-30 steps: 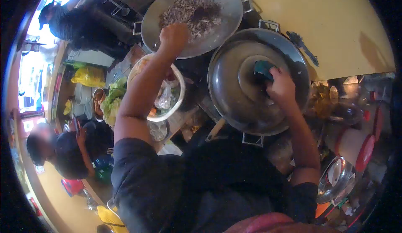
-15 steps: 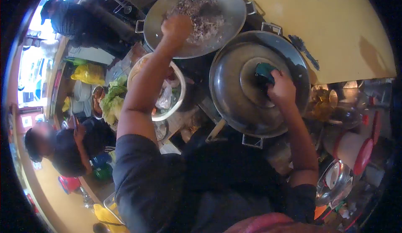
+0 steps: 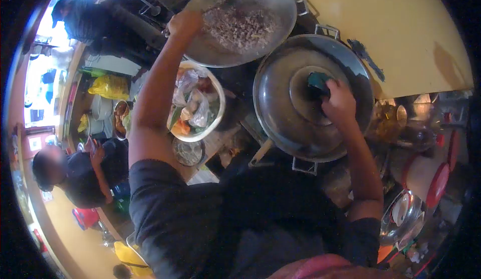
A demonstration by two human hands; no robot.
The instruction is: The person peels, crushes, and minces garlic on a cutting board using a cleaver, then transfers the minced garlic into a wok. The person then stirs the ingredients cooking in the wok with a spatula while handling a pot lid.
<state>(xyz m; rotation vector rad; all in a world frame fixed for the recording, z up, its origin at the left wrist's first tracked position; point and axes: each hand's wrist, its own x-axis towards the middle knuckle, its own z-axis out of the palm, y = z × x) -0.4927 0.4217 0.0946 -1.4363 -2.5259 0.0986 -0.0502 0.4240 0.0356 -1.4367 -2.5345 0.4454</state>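
My left hand (image 3: 184, 24) is closed at the left-hand handle of a wide metal wok (image 3: 283, 8), and its fingers mostly hide that handle. Inside the wok lies browned minced meat (image 3: 243, 26). My right hand (image 3: 339, 101) grips a dark green cloth (image 3: 318, 82) at the middle of a large domed metal lid (image 3: 280, 113); the knob under the cloth is hidden. Below my left forearm stands a white bucket (image 3: 220, 86) holding plastic bags and vegetable pieces.
A bowl (image 3: 188, 151) sits near my left elbow. At the right are a clear bottle of yellow oil (image 3: 388, 121), a red-rimmed container (image 3: 436, 186) and a metal basin (image 3: 401, 219). Two people, one (image 3: 90, 171) nearer, are on the left. A yellow wall panel (image 3: 401, 33) borders the stove.
My left hand has moved left from over the meat to the wok's handle. The bucket's contents show more now. My right hand stays on the cloth at the lid.
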